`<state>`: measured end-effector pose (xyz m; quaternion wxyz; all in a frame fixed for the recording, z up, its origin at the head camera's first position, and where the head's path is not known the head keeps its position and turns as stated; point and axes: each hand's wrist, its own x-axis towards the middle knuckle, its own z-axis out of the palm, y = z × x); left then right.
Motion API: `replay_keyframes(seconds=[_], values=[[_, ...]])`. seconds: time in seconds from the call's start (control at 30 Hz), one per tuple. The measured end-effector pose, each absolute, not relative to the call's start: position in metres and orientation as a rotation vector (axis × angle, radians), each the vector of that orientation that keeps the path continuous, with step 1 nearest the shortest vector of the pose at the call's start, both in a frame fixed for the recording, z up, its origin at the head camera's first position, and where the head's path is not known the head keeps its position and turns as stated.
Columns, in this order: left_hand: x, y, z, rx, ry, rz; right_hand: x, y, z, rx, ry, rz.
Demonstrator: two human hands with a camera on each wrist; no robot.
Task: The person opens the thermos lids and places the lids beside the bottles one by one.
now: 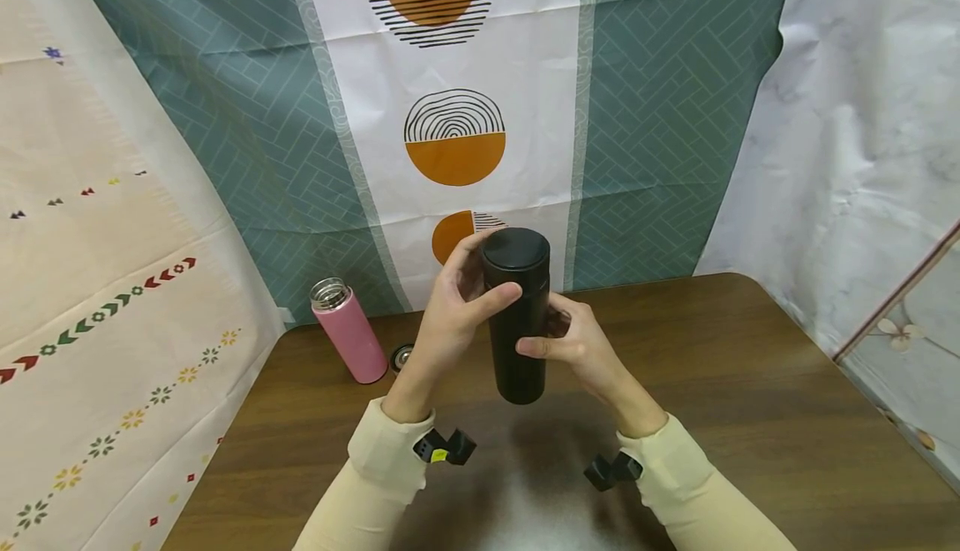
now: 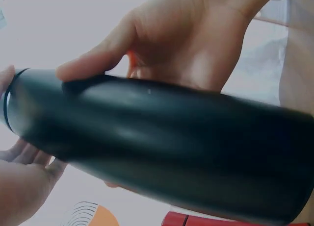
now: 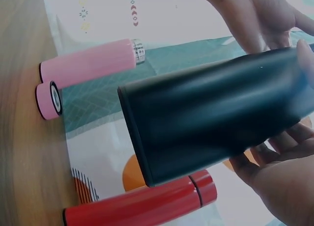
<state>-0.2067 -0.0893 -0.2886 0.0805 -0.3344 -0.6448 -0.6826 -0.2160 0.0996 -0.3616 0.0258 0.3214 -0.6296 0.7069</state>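
The wooden table (image 1: 697,359) ran beneath everything, and its hard top made any drop the worst outcome here. The black bottle (image 1: 517,351) stood near-upright in mid-air, at the centre of the head view and towards six o'clock, its base clear of the wood. Its smooth, rounded wall gave little to bite on, so a loosened hold or a sudden twist could have let it slide straight down.

The red bottle (image 3: 137,204), seen at the right wrist view's seven o'clock, lay behind the black one from the head camera; being out of that sight, it risked a bump if the arms reached forward. At the black bottle's nine o'clock stood the pink bottle (image 1: 348,334), uncapped; a leftward elbow or forearm might have tipped it, and whether it held liquid could not be told.

The left hand (image 1: 453,305) wrapped the lidded end, its thumb near the seam; the right hand (image 1: 581,343) gripped the body lower down, at four o'clock. Unequal force between them seemed likeliest to cause slipping. The pink cap (image 3: 44,101), beside the pink bottle's base, could have rolled if brushed.
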Motion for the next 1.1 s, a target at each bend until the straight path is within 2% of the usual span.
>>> replay_keyframes(seconds=[0.3,1.1], values=[[-0.2012,-0.0842,-0.2858,-0.871,-1.787,-2.047,-0.2188,0.0943,-0.3636,0.840,-2.038,1.942],[-0.2093,-0.0895,-0.2843,-0.776,-1.402,-2.153,-0.2187,0.0970,-0.3630,0.736,-1.902,2.101]])
